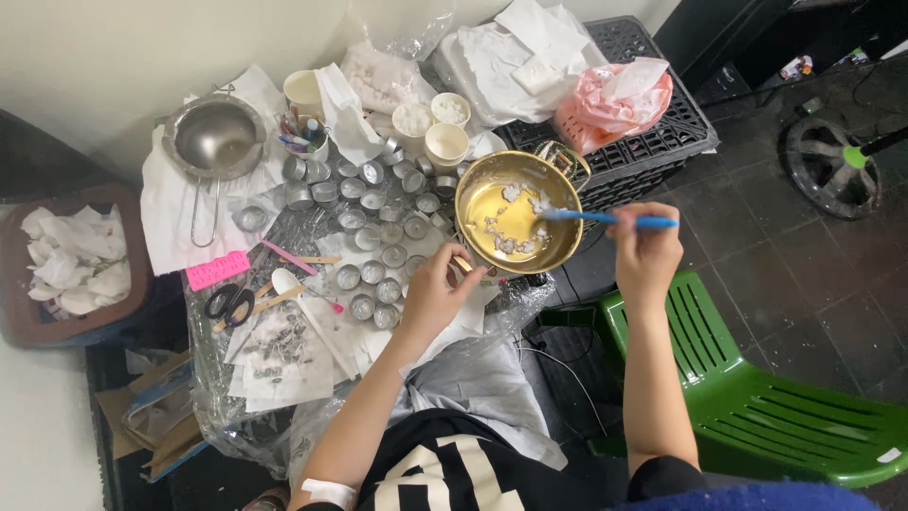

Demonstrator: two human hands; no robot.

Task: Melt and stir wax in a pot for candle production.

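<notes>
A gold-coloured metal pot holds clear melted liquid with white wax pieces floating in it. My right hand grips a blue stirring stick whose tip reaches into the pot. My left hand rests at the pot's near-left side, closed around its handle. Several small round metal candle cups stand on the plastic-covered table left of the pot.
A steel strainer bowl sits at the back left. Paper cups of white wax, scissors, a pink tool and wicks on paper lie around. A black crate stands behind, a green chair at right, a bin at left.
</notes>
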